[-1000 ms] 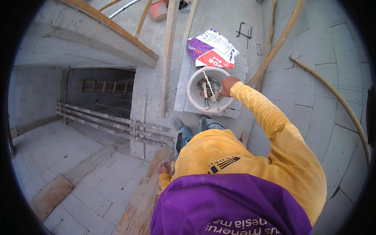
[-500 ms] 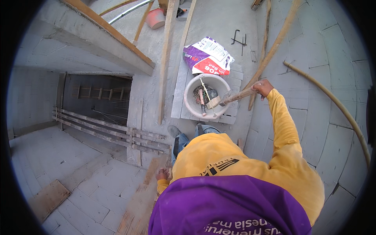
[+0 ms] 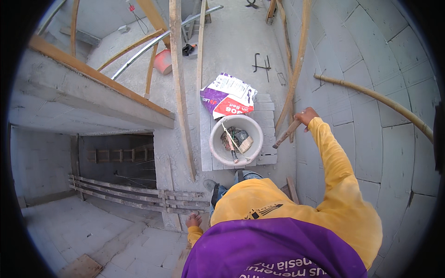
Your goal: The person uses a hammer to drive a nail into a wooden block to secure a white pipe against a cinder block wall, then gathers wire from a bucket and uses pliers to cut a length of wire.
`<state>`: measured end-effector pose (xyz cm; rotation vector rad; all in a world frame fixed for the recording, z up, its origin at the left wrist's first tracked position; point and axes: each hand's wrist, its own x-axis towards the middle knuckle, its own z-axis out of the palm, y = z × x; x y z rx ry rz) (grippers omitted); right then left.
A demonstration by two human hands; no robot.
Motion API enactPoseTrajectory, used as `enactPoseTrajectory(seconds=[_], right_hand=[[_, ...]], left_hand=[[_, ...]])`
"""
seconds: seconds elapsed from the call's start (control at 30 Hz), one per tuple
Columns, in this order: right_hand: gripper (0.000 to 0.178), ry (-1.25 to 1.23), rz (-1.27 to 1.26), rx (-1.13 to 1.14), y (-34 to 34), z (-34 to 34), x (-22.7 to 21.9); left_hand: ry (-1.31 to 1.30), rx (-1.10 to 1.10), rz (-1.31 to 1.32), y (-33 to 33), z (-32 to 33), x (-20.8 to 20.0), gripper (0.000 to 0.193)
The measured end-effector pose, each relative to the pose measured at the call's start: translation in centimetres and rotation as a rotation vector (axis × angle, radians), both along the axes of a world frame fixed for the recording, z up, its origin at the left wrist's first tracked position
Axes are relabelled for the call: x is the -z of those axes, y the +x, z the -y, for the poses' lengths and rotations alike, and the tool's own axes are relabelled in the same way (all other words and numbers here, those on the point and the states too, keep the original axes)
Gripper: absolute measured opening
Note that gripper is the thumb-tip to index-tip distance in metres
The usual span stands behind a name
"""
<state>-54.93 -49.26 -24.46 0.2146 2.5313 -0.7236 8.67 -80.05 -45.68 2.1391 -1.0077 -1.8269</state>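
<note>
My right hand (image 3: 306, 116) is closed round a short wooden-handled tool (image 3: 288, 133), held out to the right of the tub. Its dark end points down and left; the exact kind is hard to make out. A round pale tub (image 3: 214, 147) stands in front of me. Inside lie a block-shaped brush (image 3: 245, 144), a tool with a pinkish handle (image 3: 229, 142), a pale cord and dark bits too small to name. Low at my left side, my left hand (image 3: 193, 220) hangs near the wooden rails, its fingers loosely apart, holding nothing visible.
A purple, white and red sack (image 3: 228, 95) lies behind the tub on grey blocks (image 3: 264, 116). Wooden rails (image 3: 125, 192) edge an opening on the left. Upright planks (image 3: 180, 88) stand ahead; bamboo poles (image 3: 380, 98) lean by the right block wall. Bent metal bars (image 3: 262, 65) lie beyond.
My right hand has drawn the tool away from the tub's rim, out to the right. The view has shifted, so the tub and sack sit lower and further left.
</note>
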Motion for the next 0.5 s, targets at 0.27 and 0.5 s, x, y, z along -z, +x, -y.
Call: enactPoseTrajectory(seconds=[0.27,0.5], right_hand=[[0.041,-0.442,-0.080,0.372,-8.8,1.0,6.3],[0.040,-0.450,0.275,-0.169,0.0,11.9,8.5]], left_hand=[[-0.079,-0.034,-0.157,0.0,0.1,0.2,0.010],[0.083,0.043,0.126,0.5,-5.7,-0.2,0.016]])
